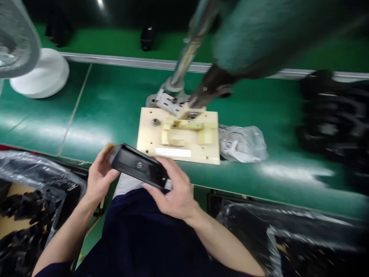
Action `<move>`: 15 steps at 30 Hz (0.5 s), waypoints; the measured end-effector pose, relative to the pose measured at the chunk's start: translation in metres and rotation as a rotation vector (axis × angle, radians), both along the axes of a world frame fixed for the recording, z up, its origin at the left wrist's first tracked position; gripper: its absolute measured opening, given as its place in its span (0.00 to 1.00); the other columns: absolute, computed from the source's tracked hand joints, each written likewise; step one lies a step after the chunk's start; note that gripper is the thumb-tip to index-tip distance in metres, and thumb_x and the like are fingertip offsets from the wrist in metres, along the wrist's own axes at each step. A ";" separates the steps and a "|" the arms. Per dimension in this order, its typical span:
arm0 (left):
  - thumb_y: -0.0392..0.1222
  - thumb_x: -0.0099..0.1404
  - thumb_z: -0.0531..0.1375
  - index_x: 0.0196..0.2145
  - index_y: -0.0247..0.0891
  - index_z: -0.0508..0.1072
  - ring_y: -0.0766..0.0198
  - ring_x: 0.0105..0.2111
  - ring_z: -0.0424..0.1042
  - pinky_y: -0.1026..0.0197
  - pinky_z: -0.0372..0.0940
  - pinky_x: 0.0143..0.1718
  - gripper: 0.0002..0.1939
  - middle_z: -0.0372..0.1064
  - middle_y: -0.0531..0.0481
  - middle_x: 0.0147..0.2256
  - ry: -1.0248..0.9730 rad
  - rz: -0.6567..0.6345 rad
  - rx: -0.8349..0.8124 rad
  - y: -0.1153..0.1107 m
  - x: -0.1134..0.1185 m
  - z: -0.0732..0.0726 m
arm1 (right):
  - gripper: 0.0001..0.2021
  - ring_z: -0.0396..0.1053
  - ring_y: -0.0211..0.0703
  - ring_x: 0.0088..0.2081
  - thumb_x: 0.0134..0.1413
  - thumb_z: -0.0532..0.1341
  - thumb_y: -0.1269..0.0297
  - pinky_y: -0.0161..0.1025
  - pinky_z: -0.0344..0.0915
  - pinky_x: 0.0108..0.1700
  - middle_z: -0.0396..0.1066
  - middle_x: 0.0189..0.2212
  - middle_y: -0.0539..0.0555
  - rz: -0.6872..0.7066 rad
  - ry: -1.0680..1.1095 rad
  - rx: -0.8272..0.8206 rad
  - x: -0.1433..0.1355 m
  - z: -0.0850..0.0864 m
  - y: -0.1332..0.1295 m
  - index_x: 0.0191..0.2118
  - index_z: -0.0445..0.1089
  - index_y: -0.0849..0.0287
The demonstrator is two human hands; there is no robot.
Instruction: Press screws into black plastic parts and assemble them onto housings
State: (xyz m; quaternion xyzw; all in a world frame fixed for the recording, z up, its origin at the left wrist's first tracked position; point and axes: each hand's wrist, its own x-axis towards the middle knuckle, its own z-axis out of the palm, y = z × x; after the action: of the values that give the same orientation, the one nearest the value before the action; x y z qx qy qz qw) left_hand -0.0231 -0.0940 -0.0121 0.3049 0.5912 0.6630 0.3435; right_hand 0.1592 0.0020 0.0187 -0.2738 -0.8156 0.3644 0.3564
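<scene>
Black plastic housing (135, 164) is up in both hands, just off the near edge of the green worktop (112, 104), by the near L corner of the cream fixture plate (148, 134). L hand (99, 179): fingers clamped round the housing's L end, thumb on the near side. R hand (177, 188): fingers over the far side of the R end, thumb along the near side. Long open face is up, tilted, w/ a small round metal-looking detail (139, 165) approx. mid-length.

Progress, as far as it shows: pick-up done, housing held apart from the fixture's raised blocks (205, 135), so not seated there. Can't tell if any work on the housing itself is done or left.

Hard to make out: housing's underside & both ends, covered by fingers; press head (253, 38), blurred & cut off at top; tip of its dark ram (211, 86), partly behind a cream block. Contents of the clear bag (250, 142) R of the plate unclear; black parts (331, 123) near the worktop's R end too blurred to ID.
</scene>
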 end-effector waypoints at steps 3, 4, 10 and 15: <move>0.55 0.52 0.70 0.44 0.37 0.77 0.58 0.42 0.76 0.60 0.72 0.45 0.25 0.77 0.48 0.42 -0.279 0.060 -0.073 0.002 0.015 0.008 | 0.26 0.73 0.48 0.45 0.58 0.61 0.55 0.44 0.74 0.48 0.71 0.47 0.61 -0.111 0.127 -0.181 -0.024 -0.001 -0.026 0.58 0.56 0.59; 0.58 0.52 0.69 0.44 0.38 0.77 0.58 0.43 0.75 0.60 0.73 0.45 0.27 0.76 0.48 0.43 -0.329 0.081 -0.071 0.003 0.018 0.013 | 0.27 0.72 0.48 0.46 0.58 0.61 0.53 0.43 0.73 0.48 0.70 0.47 0.61 -0.110 0.148 -0.183 -0.033 -0.004 -0.031 0.58 0.55 0.60; 0.64 0.59 0.60 0.48 0.45 0.76 0.64 0.45 0.72 0.65 0.72 0.45 0.27 0.75 0.55 0.48 -0.444 0.206 -0.080 0.027 0.002 0.025 | 0.28 0.65 0.51 0.56 0.59 0.60 0.53 0.47 0.66 0.59 0.67 0.51 0.66 -0.079 0.022 0.110 -0.048 -0.018 -0.035 0.58 0.56 0.66; 0.65 0.59 0.57 0.48 0.44 0.76 0.58 0.45 0.72 0.52 0.61 0.58 0.29 0.77 0.54 0.42 -0.324 0.333 -0.179 0.058 -0.035 0.023 | 0.12 0.72 0.42 0.41 0.62 0.56 0.62 0.39 0.74 0.43 0.74 0.39 0.58 -0.046 0.064 0.293 0.004 -0.026 -0.032 0.46 0.66 0.64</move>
State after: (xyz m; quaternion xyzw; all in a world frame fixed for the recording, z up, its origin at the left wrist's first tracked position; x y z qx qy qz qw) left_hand -0.0578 -0.0361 0.0107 0.0613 0.6269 0.6957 0.3454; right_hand 0.1628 -0.0298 -0.0077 -0.2259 -0.8416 0.2418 0.4268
